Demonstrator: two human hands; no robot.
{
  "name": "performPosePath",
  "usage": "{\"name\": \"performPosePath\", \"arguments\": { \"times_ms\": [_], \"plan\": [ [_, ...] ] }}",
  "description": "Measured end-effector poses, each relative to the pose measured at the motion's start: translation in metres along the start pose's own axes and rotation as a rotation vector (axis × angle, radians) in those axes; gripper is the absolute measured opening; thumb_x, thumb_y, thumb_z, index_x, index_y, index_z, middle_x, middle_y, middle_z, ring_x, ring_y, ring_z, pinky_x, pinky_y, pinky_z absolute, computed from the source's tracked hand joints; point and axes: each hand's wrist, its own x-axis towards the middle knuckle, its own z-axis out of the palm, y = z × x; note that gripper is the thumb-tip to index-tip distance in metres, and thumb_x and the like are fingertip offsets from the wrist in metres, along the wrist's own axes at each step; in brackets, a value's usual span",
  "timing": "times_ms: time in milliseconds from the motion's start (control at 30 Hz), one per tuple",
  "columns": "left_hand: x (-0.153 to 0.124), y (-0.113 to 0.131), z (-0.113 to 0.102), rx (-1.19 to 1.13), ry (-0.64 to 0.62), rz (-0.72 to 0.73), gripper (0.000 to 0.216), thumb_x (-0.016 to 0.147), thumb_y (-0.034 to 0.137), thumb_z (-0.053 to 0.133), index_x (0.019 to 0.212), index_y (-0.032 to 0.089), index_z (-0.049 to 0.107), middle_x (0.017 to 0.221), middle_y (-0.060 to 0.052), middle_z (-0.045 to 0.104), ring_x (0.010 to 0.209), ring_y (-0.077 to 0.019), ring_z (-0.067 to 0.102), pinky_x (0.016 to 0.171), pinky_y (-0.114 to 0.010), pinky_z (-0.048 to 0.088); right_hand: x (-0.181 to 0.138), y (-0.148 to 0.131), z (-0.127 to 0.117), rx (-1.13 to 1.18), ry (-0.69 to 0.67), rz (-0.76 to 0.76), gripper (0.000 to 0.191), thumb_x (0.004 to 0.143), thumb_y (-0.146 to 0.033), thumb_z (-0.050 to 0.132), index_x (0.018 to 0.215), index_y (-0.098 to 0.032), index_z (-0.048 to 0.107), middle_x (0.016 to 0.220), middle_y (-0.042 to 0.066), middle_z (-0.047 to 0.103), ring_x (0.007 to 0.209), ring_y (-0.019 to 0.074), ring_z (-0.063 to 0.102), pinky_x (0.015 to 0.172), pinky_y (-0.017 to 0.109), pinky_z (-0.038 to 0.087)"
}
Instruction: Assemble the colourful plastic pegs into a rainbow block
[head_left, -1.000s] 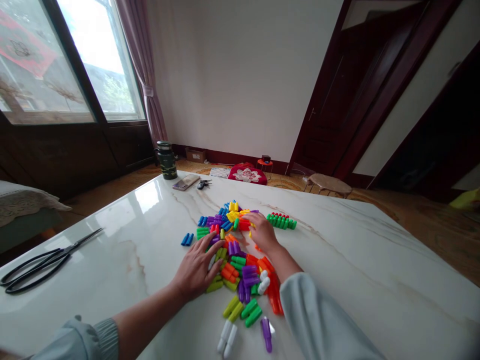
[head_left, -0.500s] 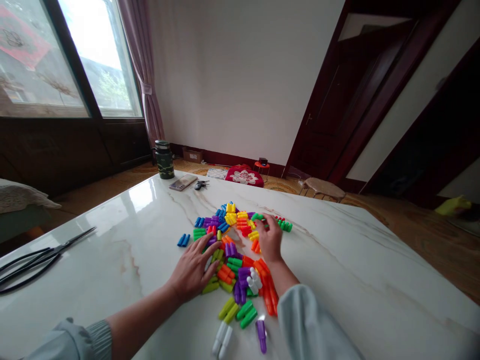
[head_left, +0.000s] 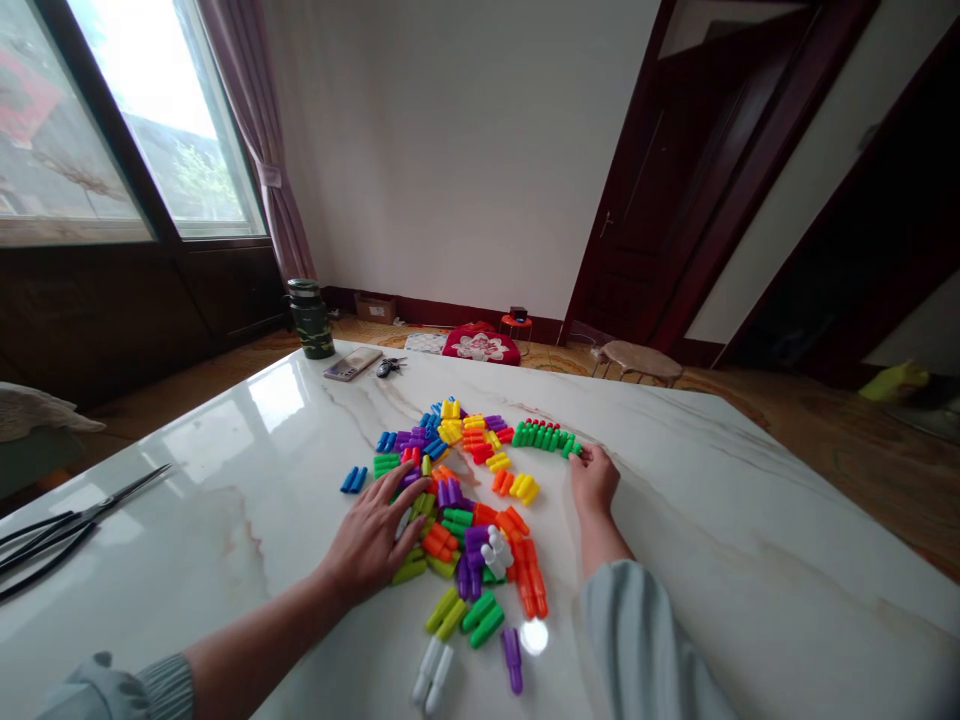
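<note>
My left hand lies palm down with fingers spread over the left side of a pile of bullet-shaped plastic building blocks, touching olive-green blocks. At the right end of a row of green blocks, my right hand pinches a green block; its fingers partly cover that block. Red blocks show behind the row. Orange blocks, a white block and purple blocks lie between my hands. Nearer to me are a green pair, a white pair and a purple block.
Black-handled scissors rest on the left of the glossy marble-patterned table. A camouflage flask, a phone and keys stand or lie at its far left edge. Beyond is a stool.
My right hand has moved right, from above the pile to the end of the green row, with a green block. My left hand stays on the pile. The view has shifted slightly.
</note>
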Motion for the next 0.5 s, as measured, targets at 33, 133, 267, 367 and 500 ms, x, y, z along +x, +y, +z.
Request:
{"name": "performPosePath", "arguments": {
  "times_ms": [33, 133, 267, 367, 500],
  "plan": [
    [-0.0004, -0.0004, 0.0006, 0.001, 0.002, -0.001, 0.047, 0.093, 0.042, 0.045, 0.137, 0.027, 0.048, 0.149, -0.010, 0.040, 0.132, -0.0310, 0.042, 0.108, -0.051, 0.039, 0.0003, 0.0001, 0.0006, 0.028, 0.003, 0.010, 0.025, 0.064, -0.024, 0.058, 0.086, -0.015, 0.066, 0.079, 0.011, 0.071, 0.071, 0.0233, 0.064, 0.072, 0.034, 0.048],
    [-0.0012, -0.0017, 0.0027, -0.003, 0.016, 0.000, 0.047, 0.092, 0.043, 0.047, 0.137, 0.028, 0.048, 0.149, -0.009, 0.040, 0.132, -0.0313, 0.043, 0.107, -0.050, 0.040, -0.0003, 0.0021, -0.0008, 0.077, 0.036, 0.009, 0.025, 0.065, -0.025, 0.057, 0.087, -0.015, 0.064, 0.079, 0.011, 0.071, 0.067, 0.0213, 0.064, 0.070, 0.032, 0.050],
    [-0.0011, -0.0027, 0.0039, -0.016, 0.035, 0.006, 0.047, 0.092, 0.043, 0.047, 0.137, 0.029, 0.049, 0.148, -0.009, 0.041, 0.131, -0.0314, 0.044, 0.107, -0.050, 0.041, -0.0025, 0.0028, -0.0045, 0.031, 0.043, -0.048, 0.013, 0.065, -0.025, 0.054, 0.073, -0.019, 0.063, 0.077, 0.010, 0.070, 0.068, 0.0219, 0.062, 0.071, 0.034, 0.050],
    [-0.0005, -0.0023, 0.0034, -0.019, 0.026, 0.000, 0.047, 0.092, 0.043, 0.046, 0.136, 0.028, 0.049, 0.148, -0.009, 0.041, 0.131, -0.0305, 0.043, 0.107, -0.050, 0.041, -0.0036, 0.0005, -0.0048, 0.020, 0.003, -0.085, 0.016, 0.065, -0.023, 0.052, 0.070, -0.019, 0.066, 0.078, 0.011, 0.071, 0.071, 0.0228, 0.062, 0.074, 0.035, 0.050],
    [-0.0005, -0.0015, 0.0031, -0.024, 0.032, -0.003, 0.046, 0.092, 0.043, 0.047, 0.136, 0.029, 0.050, 0.148, -0.009, 0.041, 0.131, -0.0306, 0.043, 0.107, -0.049, 0.041, -0.0042, -0.0022, -0.0032, 0.007, -0.050, -0.108, 0.024, 0.067, -0.022, 0.049, 0.076, -0.016, 0.071, 0.082, 0.012, 0.072, 0.074, 0.0239, 0.064, 0.076, 0.036, 0.050]
  ]
}}
